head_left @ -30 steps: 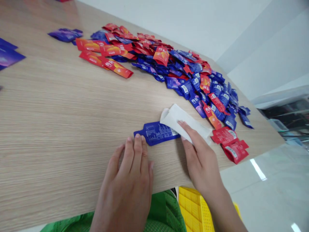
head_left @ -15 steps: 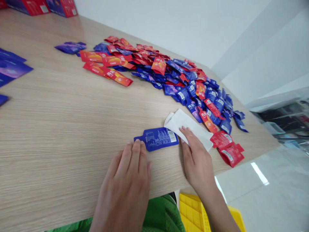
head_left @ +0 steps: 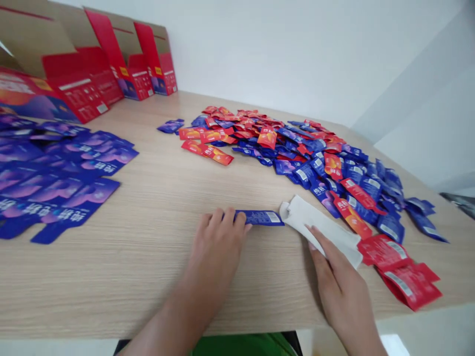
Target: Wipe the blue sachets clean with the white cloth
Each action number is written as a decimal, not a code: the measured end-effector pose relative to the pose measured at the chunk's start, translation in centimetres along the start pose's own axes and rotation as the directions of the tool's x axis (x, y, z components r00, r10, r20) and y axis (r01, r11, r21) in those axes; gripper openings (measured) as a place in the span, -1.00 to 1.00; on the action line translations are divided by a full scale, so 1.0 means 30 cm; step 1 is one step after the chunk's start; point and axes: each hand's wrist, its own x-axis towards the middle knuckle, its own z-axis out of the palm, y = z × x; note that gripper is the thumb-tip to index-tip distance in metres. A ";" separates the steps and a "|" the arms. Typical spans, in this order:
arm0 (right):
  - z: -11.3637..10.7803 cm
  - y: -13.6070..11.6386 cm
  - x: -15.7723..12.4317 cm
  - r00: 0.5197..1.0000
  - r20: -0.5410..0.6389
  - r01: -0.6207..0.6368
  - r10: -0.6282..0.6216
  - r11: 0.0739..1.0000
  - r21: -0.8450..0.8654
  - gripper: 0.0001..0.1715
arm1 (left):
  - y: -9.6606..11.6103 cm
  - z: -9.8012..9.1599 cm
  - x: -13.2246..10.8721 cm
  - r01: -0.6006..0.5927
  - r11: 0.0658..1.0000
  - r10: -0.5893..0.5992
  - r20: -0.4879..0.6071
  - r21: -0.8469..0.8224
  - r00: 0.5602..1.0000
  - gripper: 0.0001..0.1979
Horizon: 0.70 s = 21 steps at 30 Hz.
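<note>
In the head view my left hand [head_left: 220,242] has its fingers curled over the left part of a blue pouch [head_left: 264,217]. The pouch's barcode end sticks out to the right, tilted edge-on toward me. A folded white cloth [head_left: 321,225] is pinched between the thumb and fingers of my right hand [head_left: 339,282]. The cloth's left end is beside the pouch's right end; whether they touch I cannot tell. Just right of the cloth lie two red pouches [head_left: 408,287], barcodes up.
Behind my hands spreads a heap of red and blue pouches [head_left: 289,143]. To the left, blue pouches [head_left: 55,193] lie in overlapping rows. Open red cartons [head_left: 141,74] stand at the back left against the wall [head_left: 260,54]. The table's front edge [head_left: 267,329] runs near my body.
The view has swung left, bringing the rows of blue pouches and the cartons into sight. My left hand has closed over the pouch, which was lying flat. The cloth is still in my right hand.
</note>
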 end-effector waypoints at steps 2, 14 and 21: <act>0.005 0.009 -0.001 1.000 0.000 0.015 -0.015 1.000 -0.008 -0.37 | -0.058 -0.029 0.010 0.076 0.997 -0.076 0.010 0.000 0.997 -0.66; 0.037 0.059 -0.002 0.992 -0.010 0.128 -0.128 0.991 -0.045 -0.38 | -0.463 -0.073 0.023 0.488 0.871 -0.473 -0.182 0.049 0.862 -0.49; 0.044 0.080 -0.003 0.987 0.008 0.160 -0.160 0.985 -0.064 -0.39 | -0.446 0.016 0.045 0.178 0.982 -0.170 -0.125 0.056 0.977 -0.50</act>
